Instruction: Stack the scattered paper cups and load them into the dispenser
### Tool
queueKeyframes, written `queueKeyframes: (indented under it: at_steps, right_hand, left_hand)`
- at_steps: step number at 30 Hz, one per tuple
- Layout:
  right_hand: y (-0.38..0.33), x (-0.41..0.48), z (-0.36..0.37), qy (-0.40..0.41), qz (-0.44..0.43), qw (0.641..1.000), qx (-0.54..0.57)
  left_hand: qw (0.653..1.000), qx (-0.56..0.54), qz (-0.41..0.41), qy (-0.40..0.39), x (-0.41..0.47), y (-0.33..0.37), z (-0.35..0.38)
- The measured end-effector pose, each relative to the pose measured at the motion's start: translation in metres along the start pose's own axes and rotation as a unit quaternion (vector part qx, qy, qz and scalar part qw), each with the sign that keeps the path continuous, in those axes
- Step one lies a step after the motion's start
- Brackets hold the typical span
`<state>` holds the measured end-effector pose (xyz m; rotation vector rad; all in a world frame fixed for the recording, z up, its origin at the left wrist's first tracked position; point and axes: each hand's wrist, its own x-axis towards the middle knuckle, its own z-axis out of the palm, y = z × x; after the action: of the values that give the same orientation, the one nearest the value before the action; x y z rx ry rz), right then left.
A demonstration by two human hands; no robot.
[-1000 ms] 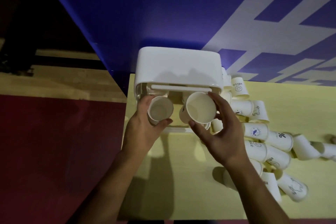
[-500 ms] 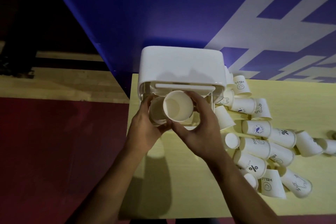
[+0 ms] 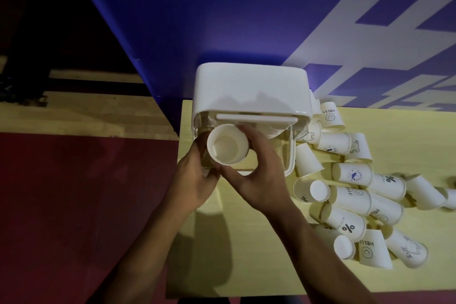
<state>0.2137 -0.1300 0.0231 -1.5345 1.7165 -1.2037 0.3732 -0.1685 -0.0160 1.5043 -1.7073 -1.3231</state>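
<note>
Bench (image 3: 246, 254): a pale yellow top is seen nearest, with both forearms reaching over it.
Left hand (image 3: 195, 180): it is placed at the left side of the cup, its fingers curled round the cup wall and its thumb closed in from below.
Right hand (image 3: 259, 180): it is wrapped round the right side of the same cup, with the fingers bent over the far rim and the thumb pressed at the near rim.
Cup (image 3: 227, 148): it is held between both hands with its mouth towards the camera, just in front of the left part of the dispenser. Whether other cups are nested under it cannot be told.
Risk at the cup: the thin paper could be crushed if it is squeezed too hard from both sides. If it is pushed in tilted, a jam is likely.
Scattered cups (image 3: 350, 197): many are lying on their sides on the right of the bench, touching one another, so much of the task is judged to be left.
Risk at the pile: cups near the bench edge could be rolled off by a careless reach.
Dispenser (image 3: 251, 86): a white top over a clear front is seen, standing against the wall.
Risk at the dispenser: it could be shifted by a strong push, because it is not held.
Wall (image 3: 222, 7): blue with white stripes.
</note>
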Motion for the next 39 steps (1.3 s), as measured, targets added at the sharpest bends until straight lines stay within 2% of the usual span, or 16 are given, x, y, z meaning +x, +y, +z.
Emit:
queueKeyframes:
  at_steps: [7, 11, 17, 26, 29, 31, 33, 35, 39]
  right_hand:
    - [0.02, -0.001, 0.01, -0.04, 0.029, 0.998, -0.048]
    - [0.028, -0.001, 0.012, -0.06, 0.06, 0.996, -0.036]
    - [0.036, 0.001, 0.013, -0.078, 0.103, 0.992, -0.018]
    - [0.038, 0.002, 0.012, -0.085, 0.109, 0.99, -0.026]
    - [0.033, -0.002, 0.002, -0.058, 0.125, 0.991, -0.006]
    - [0.031, -0.008, -0.015, -0.031, 0.135, 0.99, 0.002]
    - [0.033, -0.015, -0.039, -0.004, 0.146, 0.989, -0.006]
    - [0.037, -0.021, -0.068, 0.025, 0.154, 0.988, -0.011]
    - [0.052, -0.039, -0.139, 0.096, 0.181, 0.978, -0.027]
  left_hand:
    - [0.987, -0.152, -0.029, 0.04, -0.004, 0.008, -0.002]
    - [0.993, -0.111, 0.0, 0.049, 0.0, 0.011, 0.0]
    - [0.996, -0.082, -0.009, 0.039, 0.006, -0.002, 0.007]
    - [0.999, -0.042, -0.004, 0.026, 0.009, -0.005, 0.006]
    - [0.996, -0.006, 0.019, 0.081, -0.001, 0.008, 0.001]
    - [0.989, 0.008, 0.055, 0.136, -0.012, 0.019, -0.002]
    - [0.983, 0.014, 0.096, 0.158, -0.021, 0.032, 0.004]
    - [0.981, 0.019, 0.134, 0.141, -0.024, 0.048, 0.019]
    - [0.981, 0.034, 0.19, 0.029, -0.018, 0.09, 0.08]
